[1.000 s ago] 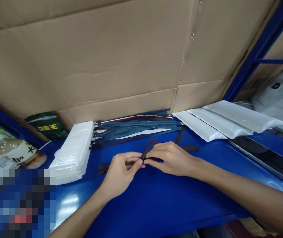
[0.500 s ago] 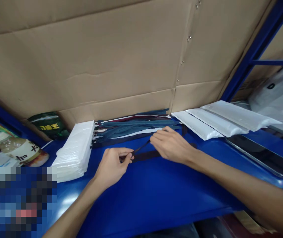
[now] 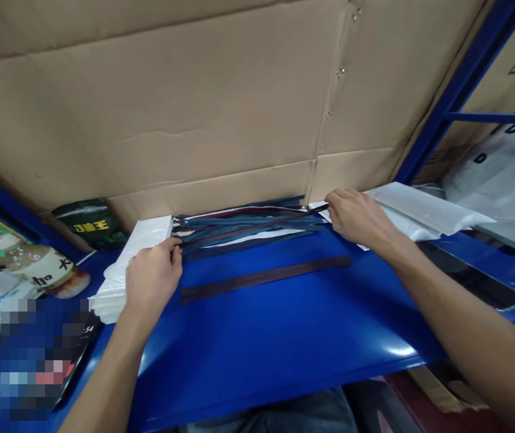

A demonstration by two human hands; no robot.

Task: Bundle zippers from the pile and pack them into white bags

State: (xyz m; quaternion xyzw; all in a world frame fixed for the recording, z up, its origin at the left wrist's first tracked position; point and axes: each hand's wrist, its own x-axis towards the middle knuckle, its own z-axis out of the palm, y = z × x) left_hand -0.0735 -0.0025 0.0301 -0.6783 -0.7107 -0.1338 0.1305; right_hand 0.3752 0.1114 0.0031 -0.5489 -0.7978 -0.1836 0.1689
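Cardbd wall point(image 3: 185, 120) behind blue tbl point(image 3: 275, 337)

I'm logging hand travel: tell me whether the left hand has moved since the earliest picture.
Yes: judged against the white packet stack, the left hand has moved left and up in the view, now partly covering that stack.

Head view: near, facing forward-down onto blue tabletop point(image 3: 262, 349).

Behind a labelled bottle point(image 3: 52, 270) rises brown cardboard point(image 3: 171, 120). Near the bottle, to its right, is a dark green packet point(image 3: 86, 210) with yellow lettering; far right of the bottle are a glossy black slab point(image 3: 476, 273) and a whitish bag point(image 3: 503, 171).
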